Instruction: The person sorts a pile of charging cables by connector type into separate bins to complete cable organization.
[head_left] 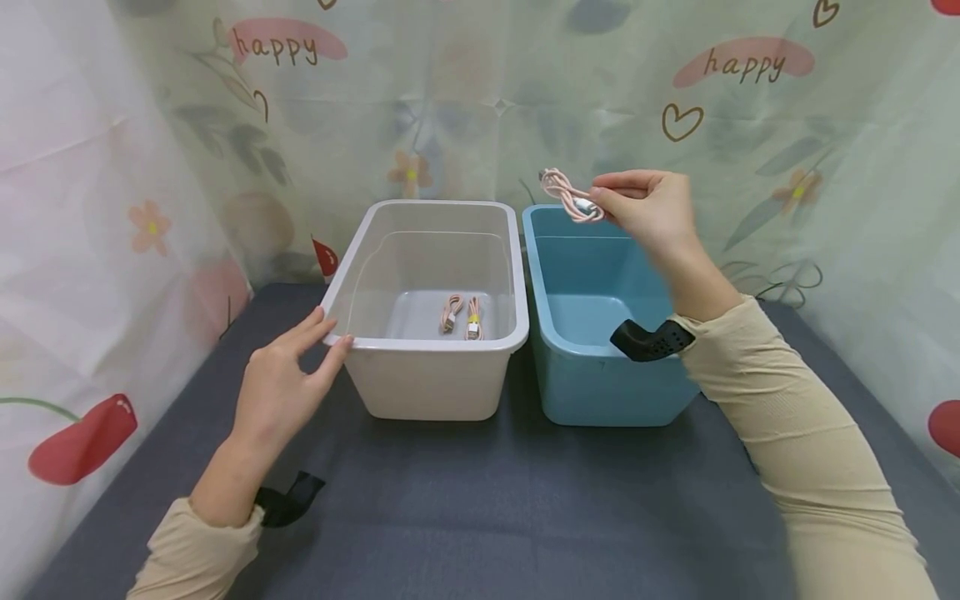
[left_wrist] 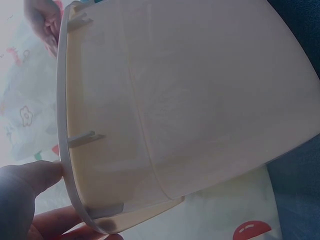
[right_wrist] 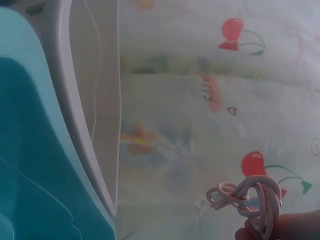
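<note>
My right hand (head_left: 652, 208) pinches a coiled pink charging cable (head_left: 573, 198) between thumb and fingers, above the back of the blue bin (head_left: 607, 392). The right wrist view shows the loops of this cable (right_wrist: 262, 200) at the lower right, with fingertips at its end. My left hand (head_left: 281, 387) holds the near left corner of the white bin (head_left: 431, 379); in the left wrist view its thumb and fingers (left_wrist: 42, 175) lie on either side of the rim. Inside the white bin are two more coiled pink cables, a left one (head_left: 451, 313) and a right one with a yellow band (head_left: 474, 319).
The two bins stand side by side on a dark cloth-covered table (head_left: 480, 508). A printed curtain (head_left: 465, 100) hangs behind them and along both sides. Black straps sit at both wrists, the right strap (head_left: 652, 340) overlapping the blue bin's front rim.
</note>
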